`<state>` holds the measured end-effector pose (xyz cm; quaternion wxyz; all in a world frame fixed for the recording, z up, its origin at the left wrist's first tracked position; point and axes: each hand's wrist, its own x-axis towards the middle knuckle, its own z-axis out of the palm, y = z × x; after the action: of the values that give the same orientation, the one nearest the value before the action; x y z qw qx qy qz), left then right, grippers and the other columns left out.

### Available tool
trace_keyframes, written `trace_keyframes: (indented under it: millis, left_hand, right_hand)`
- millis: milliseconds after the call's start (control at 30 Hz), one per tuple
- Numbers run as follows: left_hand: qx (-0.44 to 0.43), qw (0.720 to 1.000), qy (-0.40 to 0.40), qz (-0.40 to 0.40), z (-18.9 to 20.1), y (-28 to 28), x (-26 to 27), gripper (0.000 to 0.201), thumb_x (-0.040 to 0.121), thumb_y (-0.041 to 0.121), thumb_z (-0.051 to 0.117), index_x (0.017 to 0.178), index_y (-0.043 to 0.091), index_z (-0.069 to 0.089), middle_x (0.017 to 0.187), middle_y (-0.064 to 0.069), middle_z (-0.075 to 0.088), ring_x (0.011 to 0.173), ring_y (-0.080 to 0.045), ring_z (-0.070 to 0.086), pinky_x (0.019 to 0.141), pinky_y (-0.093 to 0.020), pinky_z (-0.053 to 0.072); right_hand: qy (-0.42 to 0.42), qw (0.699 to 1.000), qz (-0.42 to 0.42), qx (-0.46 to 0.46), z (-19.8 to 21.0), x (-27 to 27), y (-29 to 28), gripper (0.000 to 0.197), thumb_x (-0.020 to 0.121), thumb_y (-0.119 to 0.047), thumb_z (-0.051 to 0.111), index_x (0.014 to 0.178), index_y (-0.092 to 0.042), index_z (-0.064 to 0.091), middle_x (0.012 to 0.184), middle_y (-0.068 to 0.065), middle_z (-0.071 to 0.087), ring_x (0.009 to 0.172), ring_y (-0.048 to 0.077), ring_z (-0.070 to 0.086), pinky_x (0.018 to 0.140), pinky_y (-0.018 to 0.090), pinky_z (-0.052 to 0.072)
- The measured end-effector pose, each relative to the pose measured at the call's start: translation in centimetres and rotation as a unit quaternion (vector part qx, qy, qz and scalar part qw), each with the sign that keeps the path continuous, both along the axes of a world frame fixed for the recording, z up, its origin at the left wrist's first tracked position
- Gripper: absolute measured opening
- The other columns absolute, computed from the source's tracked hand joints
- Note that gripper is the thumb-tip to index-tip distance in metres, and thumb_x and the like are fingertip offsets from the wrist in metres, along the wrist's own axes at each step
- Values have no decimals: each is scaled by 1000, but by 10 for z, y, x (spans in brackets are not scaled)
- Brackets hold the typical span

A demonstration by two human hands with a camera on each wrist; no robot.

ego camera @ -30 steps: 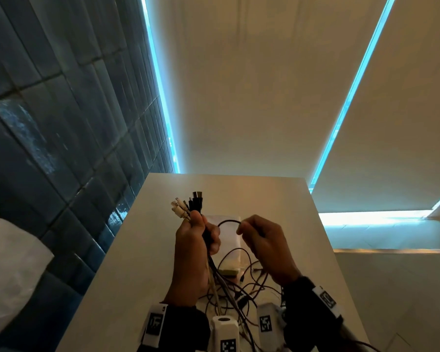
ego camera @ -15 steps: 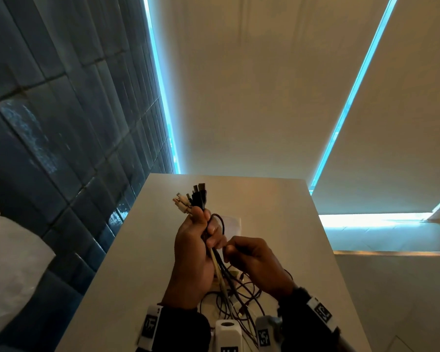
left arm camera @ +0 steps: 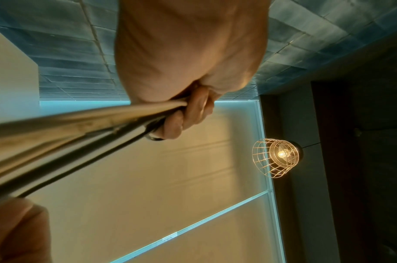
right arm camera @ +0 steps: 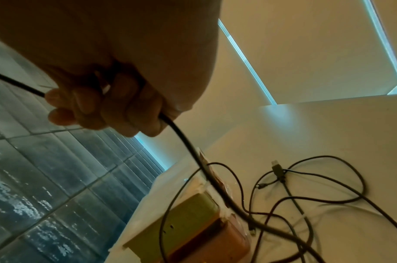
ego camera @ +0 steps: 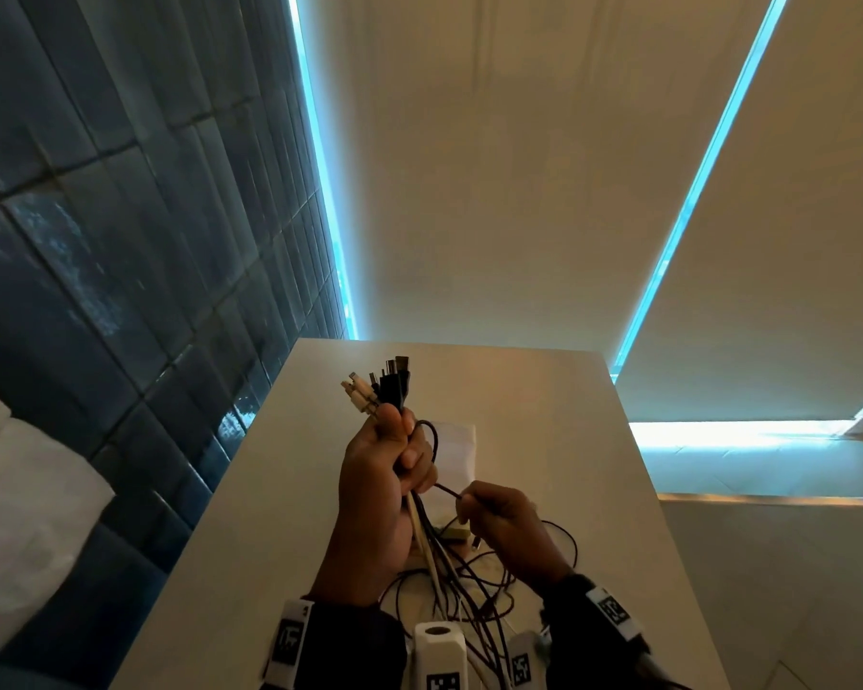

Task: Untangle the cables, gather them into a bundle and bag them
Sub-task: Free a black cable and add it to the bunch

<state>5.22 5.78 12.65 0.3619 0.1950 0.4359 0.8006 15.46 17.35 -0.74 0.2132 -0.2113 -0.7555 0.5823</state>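
We hold the cables (ego camera: 422, 520) upright in our left hand (ego camera: 377, 483), fingers clamped around them, plugs (ego camera: 387, 383) at the top. Our right hand (ego camera: 506, 527) pinches one black cable (right arm camera: 186, 142); better to slide along it slowly, because loose loops (right arm camera: 305, 186) lie crossed on the counter (ego camera: 569, 390) over a small box (right arm camera: 193, 229) near us, and they may catch

No words, brand names or numbers can be read in any of the views. The only signs are black-and-white square code markers: one on the white band (ego camera: 290, 642) at the left wrist, one on the white band (ego camera: 614, 612) at the right wrist, and one each on the two white wrist-camera housings (ego camera: 439, 657) (ego camera: 521, 662) at the bottom of the head view. Their patterns are too small and coarse to decode
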Motion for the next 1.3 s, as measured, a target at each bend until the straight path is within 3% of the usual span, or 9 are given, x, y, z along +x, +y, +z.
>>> trace_keyframes:
  millis: [200,333,467,567,767,900,1033,1133,1300]
  left_hand:
    - [-5,999,38,-15,4,-4,0,30,90,35,40,74,10,43,52,3,34,42,-8,23,43,-21,25]
    - [-9,999,35,-2,2,-5,-3,30,89,36,41,74,10,42,50,4,33,42,-7,22,43,-21,23]
    - [-35,999,30,17,-2,-2,-8,30,92,35,40,74,11,42,51,5,32,42,-7,22,44,-22,21]
    - [-54,998,22,28,-4,-1,-10,31,98,31,36,75,11,42,51,5,32,42,-7,21,45,-23,20]
    - [-101,993,19,59,-4,3,-8,32,102,28,34,77,11,45,55,0,45,46,-11,33,47,-24,28]
    - [-108,991,22,72,-4,5,-5,34,103,26,32,81,9,51,66,-5,65,62,-20,53,59,-32,39]
    - [-63,997,-34,35,-1,1,-7,35,101,32,33,81,9,51,73,-9,69,77,-27,65,72,-38,48]
    - [-17,996,-85,17,1,-1,-6,32,98,32,36,79,10,50,72,-9,65,71,-25,65,72,-38,49]
    - [-3,997,-72,9,0,-3,-6,26,92,35,41,79,13,46,72,-6,60,49,-12,41,59,-30,35]
  right_hand:
    - [-21,999,-28,-17,-28,1,4,26,95,-5,51,70,-4,58,63,-3,50,60,6,45,59,21,38]
    - [-65,996,-57,-8,-44,5,6,32,94,-5,52,64,-15,59,60,-4,53,58,6,47,59,22,40]
    - [-49,989,-135,-21,-15,2,8,26,91,-7,54,67,-9,62,57,-1,51,53,8,45,52,21,39]
    - [19,986,-157,-57,27,-3,8,23,92,-12,56,69,-8,62,51,-3,43,46,11,34,44,25,28]
    - [158,984,-53,-70,98,-8,-12,26,97,-13,51,75,-1,58,51,-1,35,43,10,26,42,20,22]
    - [148,988,35,-30,110,-8,-27,23,91,-17,53,71,-9,61,53,-10,43,47,3,33,46,15,29]
    - [98,991,85,-25,102,-7,-29,23,93,-4,53,72,-9,62,57,-13,50,52,1,39,52,13,33]
    - [63,993,97,-30,91,-6,-27,25,93,3,50,73,-5,62,58,-10,50,52,4,37,52,15,32]
    - [67,991,98,-68,76,-7,-24,26,97,-2,46,74,-6,57,55,-12,45,50,5,33,50,15,31]
